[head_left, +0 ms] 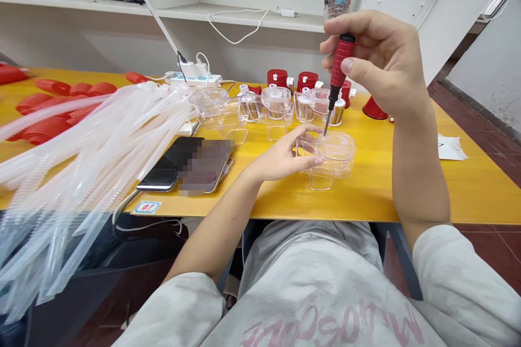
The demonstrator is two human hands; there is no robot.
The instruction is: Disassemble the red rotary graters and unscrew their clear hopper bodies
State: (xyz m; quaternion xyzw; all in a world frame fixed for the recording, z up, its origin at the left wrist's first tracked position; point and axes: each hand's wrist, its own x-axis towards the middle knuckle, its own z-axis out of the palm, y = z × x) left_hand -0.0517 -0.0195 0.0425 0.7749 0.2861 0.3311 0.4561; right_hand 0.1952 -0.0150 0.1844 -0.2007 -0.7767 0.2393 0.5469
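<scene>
Head view, near front edge of yellow table (407, 195): clear plastic housing (337, 153) cupped by left hand (285, 158), fingers curled on its wall; red screwdriver (340, 62) pinched in right hand (385, 59), tip inside. Probably light, stiff, slippery, brittle; best gripped by the walls

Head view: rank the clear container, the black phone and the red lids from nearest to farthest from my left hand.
1. Clear container, touching the left hand, front centre.
2. Black phone, to its left.
3. Red lids, far left end.
</scene>
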